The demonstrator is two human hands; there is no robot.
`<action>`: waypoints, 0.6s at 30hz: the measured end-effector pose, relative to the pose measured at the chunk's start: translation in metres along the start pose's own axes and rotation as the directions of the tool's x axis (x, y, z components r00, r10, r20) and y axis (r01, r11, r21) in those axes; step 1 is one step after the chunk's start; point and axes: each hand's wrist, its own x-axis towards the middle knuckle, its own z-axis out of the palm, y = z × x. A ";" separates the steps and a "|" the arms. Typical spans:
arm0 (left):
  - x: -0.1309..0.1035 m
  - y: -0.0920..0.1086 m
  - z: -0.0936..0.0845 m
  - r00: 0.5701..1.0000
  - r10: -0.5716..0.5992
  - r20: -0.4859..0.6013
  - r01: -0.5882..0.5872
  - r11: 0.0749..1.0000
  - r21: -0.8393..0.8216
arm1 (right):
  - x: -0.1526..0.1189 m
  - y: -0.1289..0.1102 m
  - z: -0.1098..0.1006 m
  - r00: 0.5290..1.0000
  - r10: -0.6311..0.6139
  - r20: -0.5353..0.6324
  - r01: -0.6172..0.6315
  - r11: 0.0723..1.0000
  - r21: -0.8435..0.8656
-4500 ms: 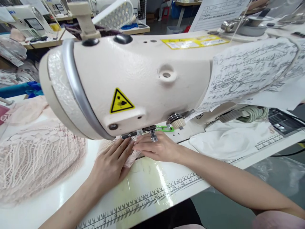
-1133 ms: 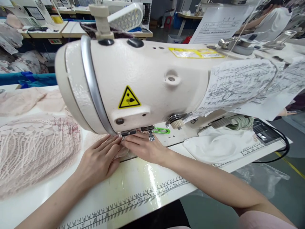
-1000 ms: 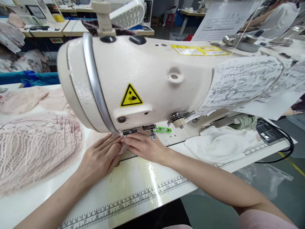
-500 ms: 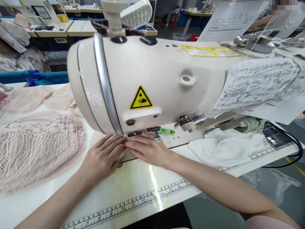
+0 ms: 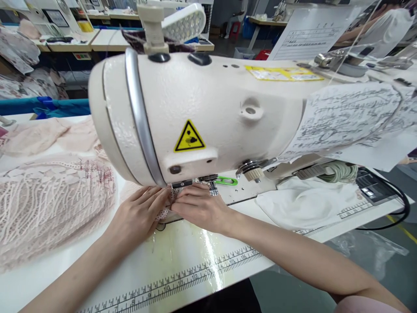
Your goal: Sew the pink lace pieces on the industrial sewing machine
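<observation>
Two hands lay on the pale pink lace [image 5: 162, 214] at the near underside of the sewing machine [image 5: 224, 108]: the left hand [image 5: 135, 213] with fingers stretched flat, the right hand [image 5: 203, 211] with fingers bent inward. From my remote seat I couldn't tell whether either pinched the cloth; both thumbs were largely hidden. Half a second earlier the fingers had nearly met; a slightly wider gap now bared more lace, which I read as a small adjustment of the hold. Farther out, I saw a green loop [image 5: 227, 181] just right, spread lacework [image 5: 52, 204] left, and white cloth [image 5: 302, 202] well right.
</observation>
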 end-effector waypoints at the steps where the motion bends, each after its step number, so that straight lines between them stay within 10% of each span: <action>1: 0.000 0.000 0.000 1.000 -0.005 0.001 0.005 1.000 0.002 | 0.000 0.000 0.000 1.000 0.000 0.003 0.000 1.000 -0.001; 18: -0.001 0.006 0.005 0.997 -0.080 0.023 0.080 0.997 -0.010 | 0.001 0.005 -0.006 1.000 -0.017 -0.006 0.017 0.999 -0.051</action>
